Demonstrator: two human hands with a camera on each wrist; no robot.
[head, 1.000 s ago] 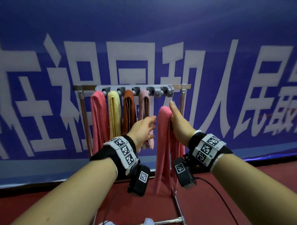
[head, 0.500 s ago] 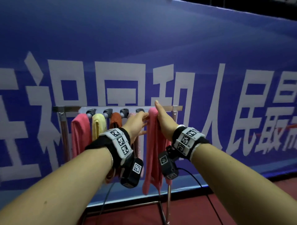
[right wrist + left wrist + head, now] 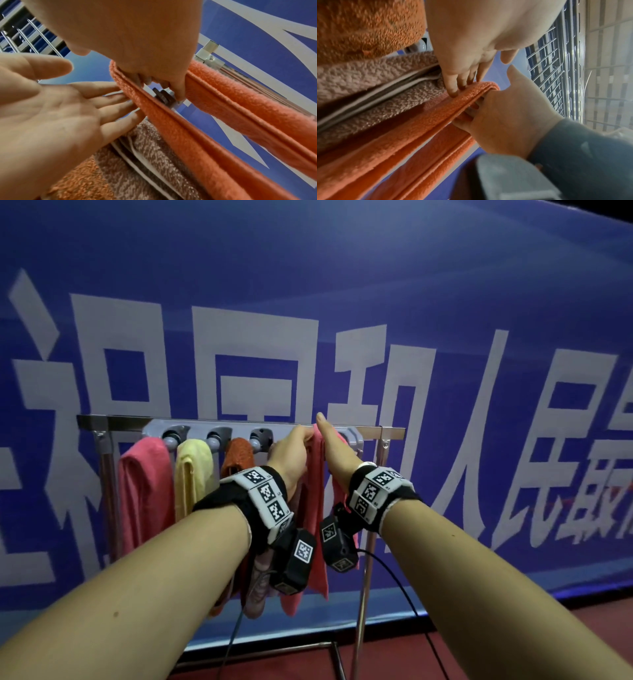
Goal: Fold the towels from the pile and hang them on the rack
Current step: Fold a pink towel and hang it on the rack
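On the silver metal rack (image 3: 120, 422) with its grey peg bar, four hanging side by side, left to right: a rose-pink towel (image 3: 144, 494), a pale yellow towel (image 3: 191, 470), a rust-orange towel (image 3: 238, 455) and a mauve towel (image 3: 373, 75) with white edging. Next in line, the folded coral-pink towel (image 3: 317, 498), fold uppermost at peg-bar height, one half down each side of a dark-tipped peg (image 3: 163, 94); whether resting on that peg yet, cannot tell.

Right hand (image 3: 337, 455): fingers curled under the fold between the two halves, thumb stretched up outside, bearing the towel. Left hand (image 3: 291, 455): flat, palm spread, straight fingertips (image 3: 120, 96) touching the towel's left face, gripping nothing.

Tight on the left, coral-pink towel pressed against the mauve one. On the right, only a narrow gap to the rack's upright post (image 3: 382, 448).

Behind, close to the rack, a blue banner (image 3: 445, 302) with large white characters. Below, a dark red floor (image 3: 387, 659).
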